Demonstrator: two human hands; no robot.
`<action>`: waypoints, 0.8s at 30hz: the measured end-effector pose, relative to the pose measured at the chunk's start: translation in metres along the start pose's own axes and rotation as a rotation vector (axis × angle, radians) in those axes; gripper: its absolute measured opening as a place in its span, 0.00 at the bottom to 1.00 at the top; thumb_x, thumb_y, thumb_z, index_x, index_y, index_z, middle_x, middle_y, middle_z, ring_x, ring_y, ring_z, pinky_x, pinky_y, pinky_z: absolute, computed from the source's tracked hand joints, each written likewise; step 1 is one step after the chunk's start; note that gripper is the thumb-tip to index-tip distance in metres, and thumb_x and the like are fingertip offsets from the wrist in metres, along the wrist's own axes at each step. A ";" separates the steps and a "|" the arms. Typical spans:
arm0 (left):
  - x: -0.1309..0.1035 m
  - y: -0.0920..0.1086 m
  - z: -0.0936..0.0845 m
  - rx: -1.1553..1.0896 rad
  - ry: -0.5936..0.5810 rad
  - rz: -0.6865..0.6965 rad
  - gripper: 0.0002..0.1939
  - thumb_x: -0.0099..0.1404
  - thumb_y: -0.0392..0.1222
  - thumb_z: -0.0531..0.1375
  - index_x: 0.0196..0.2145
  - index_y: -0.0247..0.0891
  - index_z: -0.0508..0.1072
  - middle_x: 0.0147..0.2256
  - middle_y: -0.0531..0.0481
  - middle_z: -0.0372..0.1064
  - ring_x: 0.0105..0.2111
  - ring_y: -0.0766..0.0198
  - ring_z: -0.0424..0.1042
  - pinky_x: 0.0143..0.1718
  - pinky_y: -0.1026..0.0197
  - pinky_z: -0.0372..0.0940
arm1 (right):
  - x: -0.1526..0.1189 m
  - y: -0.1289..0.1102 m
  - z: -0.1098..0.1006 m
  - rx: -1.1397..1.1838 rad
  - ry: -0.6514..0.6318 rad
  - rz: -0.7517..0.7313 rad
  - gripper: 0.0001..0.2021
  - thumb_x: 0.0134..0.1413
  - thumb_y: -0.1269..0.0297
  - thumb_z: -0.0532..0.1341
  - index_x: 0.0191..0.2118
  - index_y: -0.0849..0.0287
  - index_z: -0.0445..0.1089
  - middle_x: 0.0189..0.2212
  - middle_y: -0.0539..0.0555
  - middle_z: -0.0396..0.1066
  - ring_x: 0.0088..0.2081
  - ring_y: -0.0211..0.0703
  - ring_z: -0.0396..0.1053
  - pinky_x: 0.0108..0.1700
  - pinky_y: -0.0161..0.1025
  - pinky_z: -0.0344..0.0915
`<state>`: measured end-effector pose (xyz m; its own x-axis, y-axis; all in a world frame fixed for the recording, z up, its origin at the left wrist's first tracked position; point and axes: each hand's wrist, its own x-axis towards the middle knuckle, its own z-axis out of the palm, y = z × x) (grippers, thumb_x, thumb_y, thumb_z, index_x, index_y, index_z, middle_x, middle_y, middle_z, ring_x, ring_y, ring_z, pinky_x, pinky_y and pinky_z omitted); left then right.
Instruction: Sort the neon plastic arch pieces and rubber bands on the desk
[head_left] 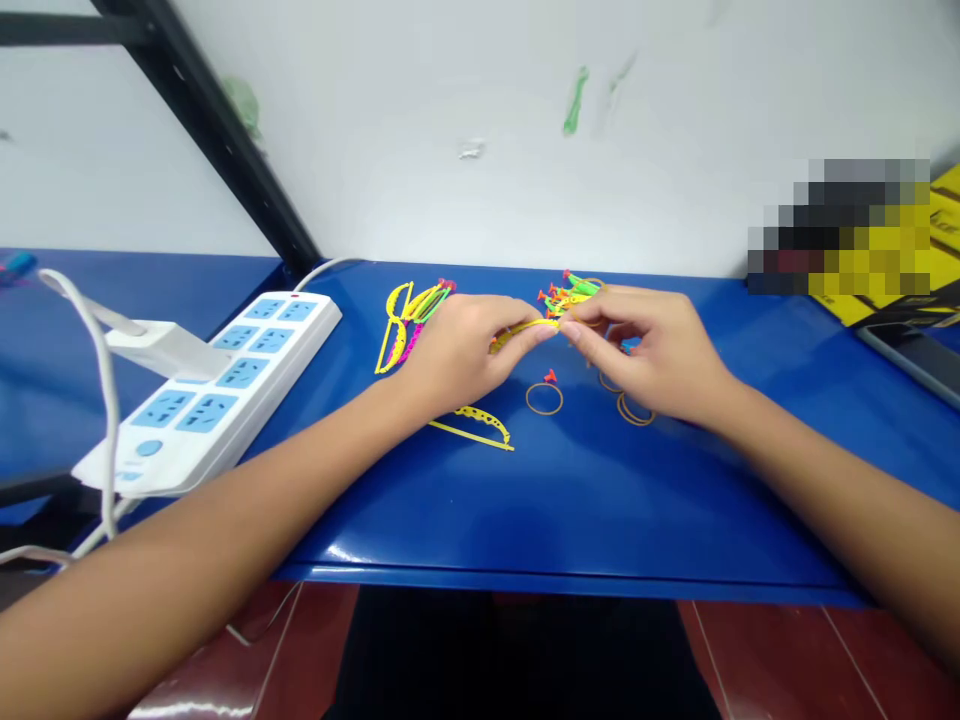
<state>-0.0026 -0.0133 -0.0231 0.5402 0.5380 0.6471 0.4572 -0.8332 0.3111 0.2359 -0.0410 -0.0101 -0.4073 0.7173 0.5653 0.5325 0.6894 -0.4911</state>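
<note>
Above the middle of the blue table (555, 510), my left hand (472, 345) pinches a curved yellow plastic piece (534, 325). My right hand (652, 345) is closed at the piece's right end, its fingertips meeting those of my left hand; a thin band seems to run by its fingers. A yellow toy bow (484, 428) lies below my left hand. A rubber band (544, 399) and a small red piece (551, 376) lie between the hands. More rubber bands (636, 410) are under my right hand.
Yellow bows (397, 330) with pink and green pieces lie left of my hands. Behind them is a pile of orange-tipped pieces (566, 295). A white power strip (217, 400) with a cable stands left. A phone (915, 355) and yellow box (847, 295) are at right.
</note>
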 end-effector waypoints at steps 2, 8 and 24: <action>0.000 0.000 -0.001 -0.002 -0.005 0.001 0.17 0.81 0.49 0.60 0.43 0.38 0.86 0.36 0.47 0.86 0.32 0.62 0.80 0.36 0.61 0.68 | 0.000 0.000 -0.001 -0.006 0.008 -0.001 0.10 0.72 0.61 0.65 0.40 0.58 0.83 0.33 0.54 0.80 0.31 0.41 0.73 0.32 0.39 0.70; 0.000 -0.005 -0.001 0.045 0.035 -0.009 0.15 0.79 0.48 0.62 0.43 0.39 0.86 0.37 0.47 0.86 0.33 0.61 0.81 0.39 0.61 0.71 | 0.002 0.006 -0.002 -0.058 -0.108 -0.018 0.10 0.70 0.63 0.65 0.37 0.58 0.82 0.30 0.53 0.80 0.29 0.41 0.71 0.33 0.41 0.65; -0.007 -0.011 -0.001 0.152 0.018 0.087 0.11 0.79 0.46 0.63 0.45 0.41 0.86 0.39 0.48 0.87 0.34 0.59 0.85 0.36 0.60 0.73 | -0.003 0.009 0.015 -0.011 -0.313 0.133 0.06 0.64 0.70 0.67 0.35 0.58 0.80 0.26 0.49 0.76 0.27 0.38 0.66 0.33 0.39 0.60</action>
<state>-0.0118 -0.0081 -0.0301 0.5703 0.4616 0.6795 0.5118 -0.8467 0.1455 0.2308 -0.0352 -0.0264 -0.5407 0.7982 0.2655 0.6035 0.5879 -0.5386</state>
